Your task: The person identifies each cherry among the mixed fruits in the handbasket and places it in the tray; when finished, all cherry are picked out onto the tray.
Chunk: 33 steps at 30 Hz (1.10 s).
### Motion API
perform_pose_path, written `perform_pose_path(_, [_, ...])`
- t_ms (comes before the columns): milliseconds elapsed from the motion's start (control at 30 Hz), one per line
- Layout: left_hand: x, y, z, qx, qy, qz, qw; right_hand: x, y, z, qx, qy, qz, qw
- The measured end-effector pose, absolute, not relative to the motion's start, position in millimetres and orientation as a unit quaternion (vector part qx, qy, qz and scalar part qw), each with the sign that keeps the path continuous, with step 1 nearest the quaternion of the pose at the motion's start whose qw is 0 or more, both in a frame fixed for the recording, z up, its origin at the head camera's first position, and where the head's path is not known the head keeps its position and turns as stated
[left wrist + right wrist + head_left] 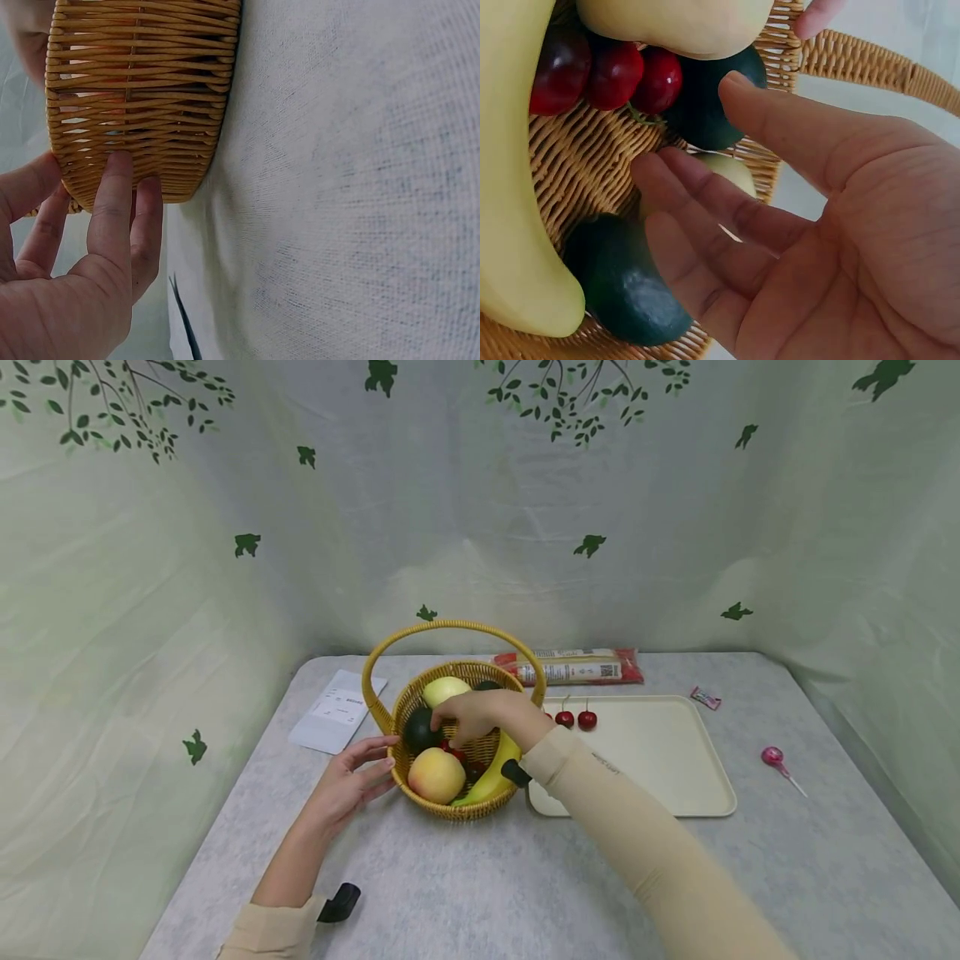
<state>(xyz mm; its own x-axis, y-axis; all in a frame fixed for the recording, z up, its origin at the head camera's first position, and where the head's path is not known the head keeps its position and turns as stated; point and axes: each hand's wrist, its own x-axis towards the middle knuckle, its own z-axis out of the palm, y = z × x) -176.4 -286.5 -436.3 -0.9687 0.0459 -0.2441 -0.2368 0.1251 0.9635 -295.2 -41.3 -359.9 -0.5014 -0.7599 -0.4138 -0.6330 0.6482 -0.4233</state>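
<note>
While left hand (355, 781) touches basket (468, 812) with spread fingers, right hand (483, 714) hangs inside, thumb apart from fingers, pinching nothing. Cherries (658, 80) sit in basket near peach (437, 776): likely light, easy to squash (shiny, maybe slippery); best pinched softly round sides.

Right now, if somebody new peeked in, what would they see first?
Probably the yellow basket left of the tray, with a banana and a peach inside its near edge. Then the right hand, its fingers inside the basket. Shiny red cherries at the tray's left end would stand out too.
</note>
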Motion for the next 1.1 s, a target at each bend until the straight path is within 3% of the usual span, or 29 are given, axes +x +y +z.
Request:
perform_pose_path(633, [-175.1, -285.9, -435.8, -0.066, 0.749, 0.651, 0.103, -303.3, -53.7, -370.2, -0.355, 0.848, -0.125, 0.373])
perform_pose_path(1100, [-175.0, -285.3, -435.9, -0.072, 0.752, 0.647, 0.102, -306.2, -53.3, -375.0, -0.335, 0.842, -0.159, 0.391])
